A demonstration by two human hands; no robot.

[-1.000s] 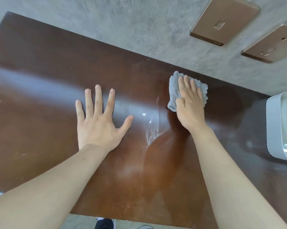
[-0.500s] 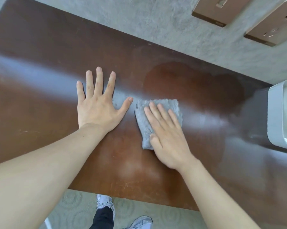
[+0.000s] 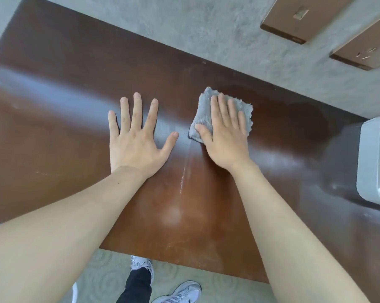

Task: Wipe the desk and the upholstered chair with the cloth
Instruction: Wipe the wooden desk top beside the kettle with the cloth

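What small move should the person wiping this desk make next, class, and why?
Probably slide the cloth toward the near edge, along the pale wet streak just beside it. The right hand already presses the cloth flat on the desk, the left hand braces flat beside it, and the streak looks unwiped.

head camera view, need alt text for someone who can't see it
Seen from above, the right hand presses a grey cloth flat on a glossy brown desk, while the left hand rests spread beside it. A white container sits at the desk's right edge.
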